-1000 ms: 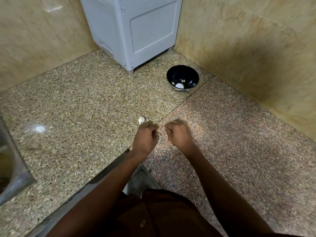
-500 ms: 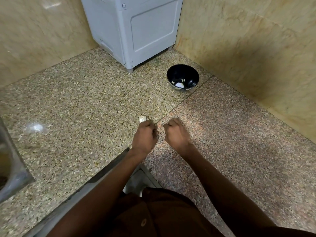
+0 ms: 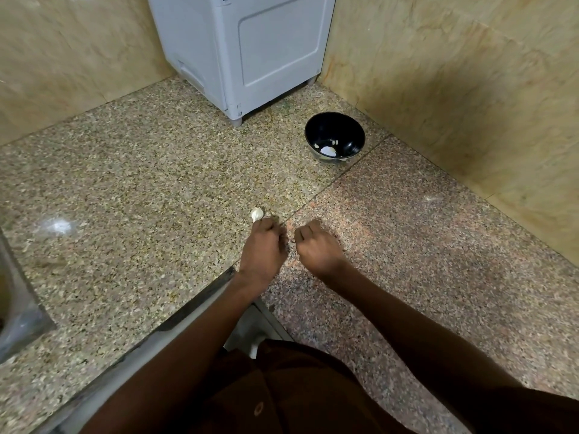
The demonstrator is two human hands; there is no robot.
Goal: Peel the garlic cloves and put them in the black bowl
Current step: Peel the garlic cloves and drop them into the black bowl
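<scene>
A: Speckled granite (image 3: 131, 195) fills most of the view, a countertop laid in two slabs that meet along a diagonal seam. Just left of that seam lies a pale garlic clove (image 3: 257, 214), resting on the stone.

B: Does a hand hold it?

A: The left hand (image 3: 262, 250) sits right behind it, fingers curled under, with the nearest knuckle at the clove's edge. Whether those fingers pinch the clove or only touch it cannot be told; the fingertips are hidden beneath the hand.

B: And the other hand?

A: The right hand (image 3: 318, 249) hovers just beside the left, on the reddish slab, also curled into a loose fist. Nothing shows between its fingers, though the palm side is turned away, so whether it grasps something small is unclear.

B: Where is the bowl?

A: The black bowl (image 3: 335, 136) stands well apart from both hands, farther back near the corner where the two beige marble walls (image 3: 454, 89) meet. A few white pieces of garlic (image 3: 327, 150) lie in its bottom.

B: Anything else on the counter?

A: A grey-white appliance (image 3: 244, 48) stands on short feet in the back corner, just left of the bowl. At the far left edge, the metal rim of a sink (image 3: 18, 308) cuts into the stone.
</scene>
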